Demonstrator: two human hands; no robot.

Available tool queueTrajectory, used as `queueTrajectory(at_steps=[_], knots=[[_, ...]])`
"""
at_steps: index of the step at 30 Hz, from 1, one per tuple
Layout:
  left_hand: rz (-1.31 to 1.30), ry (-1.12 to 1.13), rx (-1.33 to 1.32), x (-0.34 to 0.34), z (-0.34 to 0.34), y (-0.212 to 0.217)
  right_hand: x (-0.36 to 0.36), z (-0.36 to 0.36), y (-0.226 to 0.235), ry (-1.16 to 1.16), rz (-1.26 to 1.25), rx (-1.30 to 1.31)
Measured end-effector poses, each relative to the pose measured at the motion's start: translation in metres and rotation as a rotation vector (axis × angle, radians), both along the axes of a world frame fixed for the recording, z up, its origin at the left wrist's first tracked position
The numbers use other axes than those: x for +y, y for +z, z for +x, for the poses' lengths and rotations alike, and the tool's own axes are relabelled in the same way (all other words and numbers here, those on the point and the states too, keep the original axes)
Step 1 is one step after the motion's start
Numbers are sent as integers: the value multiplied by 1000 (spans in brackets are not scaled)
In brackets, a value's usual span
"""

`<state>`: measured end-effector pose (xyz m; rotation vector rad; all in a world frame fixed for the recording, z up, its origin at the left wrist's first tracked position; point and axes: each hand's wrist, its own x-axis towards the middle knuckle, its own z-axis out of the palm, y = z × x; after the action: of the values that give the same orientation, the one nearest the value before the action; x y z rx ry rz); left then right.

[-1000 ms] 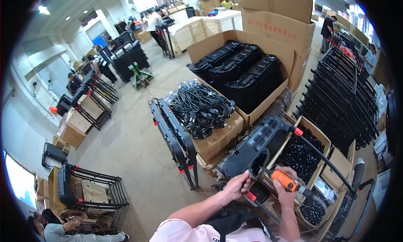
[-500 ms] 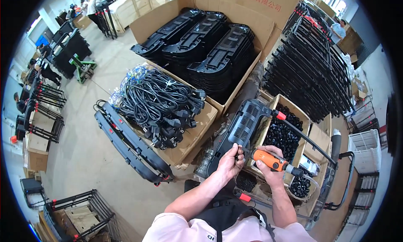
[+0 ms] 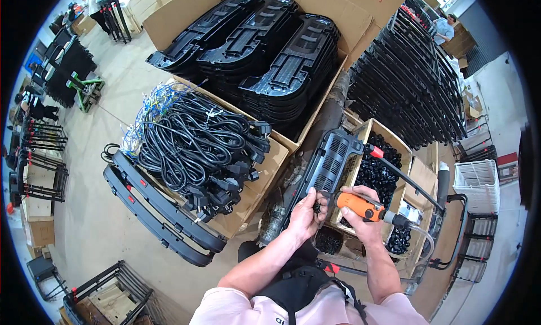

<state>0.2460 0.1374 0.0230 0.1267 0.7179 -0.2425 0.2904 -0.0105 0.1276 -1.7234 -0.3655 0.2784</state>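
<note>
My right hand [image 3: 360, 215] grips an orange power screwdriver [image 3: 360, 206] whose tip points left at a black slotted plastic panel [image 3: 327, 164]. The panel lies tilted across a metal frame with red end caps [image 3: 376, 152]. My left hand [image 3: 305, 212] is pinched at the panel's lower edge, right beside the tool's tip, holding something small that I cannot make out. A clear hose [image 3: 425, 240] trails from the back of the tool.
A cardboard box of small black parts [image 3: 380, 178] sits just behind the panel. To the left stands a box of coiled black power cords [image 3: 197, 145], with black moulded shells [image 3: 265, 49] behind and stacked black frames [image 3: 406, 83] at right. A white basket [image 3: 479, 184] stands far right.
The view has dropped and closed in on the bench. My left hand has slid down the panel to its lower edge, meeting the screwdriver tip; my right hand keeps hold of the tool.
</note>
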Motion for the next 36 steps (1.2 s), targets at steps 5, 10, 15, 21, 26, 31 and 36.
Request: queueTrajectory(at_steps=[5,10,15,21,26,31,36], knots=[[360,-60,-122,26,-23,-18,2,15,6,-32,51,-31],[1066,-153,-146,66,-27,-32,-1,24,10,-65,76,-30],[1584,-672,-120,78,-21,-9,-2,26,5,-73,73,5],[1859,-444,-242,57,-33,-49,-1,26,-2,-42,51,7],[1885,-357,-270,52,-33,-56,-3,27,-12,-41,77,56],[1917,-360,-272,51,-32,-57,6,28,-17,-9,27,34],[1919,-312,-281,51,-34,-56,24,28,-15,26,-82,43]])
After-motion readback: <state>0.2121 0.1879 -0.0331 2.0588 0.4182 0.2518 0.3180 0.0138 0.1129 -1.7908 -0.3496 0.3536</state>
